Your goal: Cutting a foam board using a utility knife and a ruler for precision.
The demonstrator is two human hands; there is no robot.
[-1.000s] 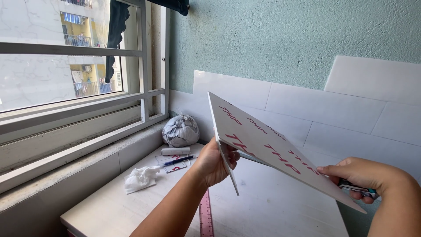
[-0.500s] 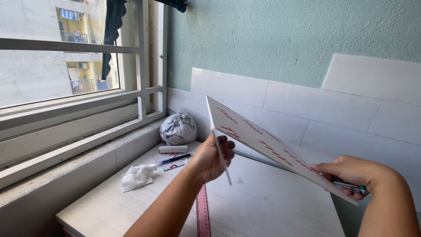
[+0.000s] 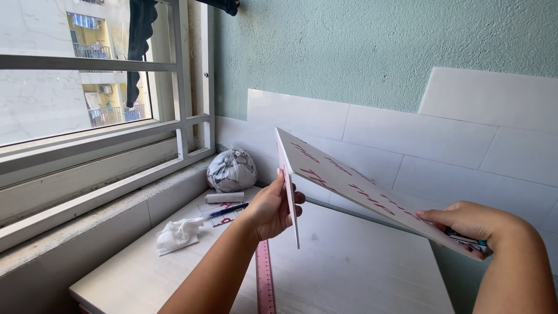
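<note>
A large white tile [image 3: 349, 186] with red printed marks on its underside hangs tilted above the white countertop [image 3: 360, 273]. My left hand [image 3: 272, 208] grips its near left edge. My right hand [image 3: 472, 224] holds its right edge, with a small dark tool with a teal tip pinched under the fingers. A pink ruler [image 3: 265, 280] lies on the countertop below my left forearm.
White tiles [image 3: 418, 134] lean against the green wall behind. By the window sill [image 3: 116, 197] lie a knotted plastic bag [image 3: 231, 170], a white tube [image 3: 224, 197], a blue pen [image 3: 228, 210] on a small sheet of paper, and a crumpled white cloth [image 3: 176, 234].
The tile has tipped slightly flatter and shifted with both hands; my view has drifted a little to the left. Both hands keep their hold.
</note>
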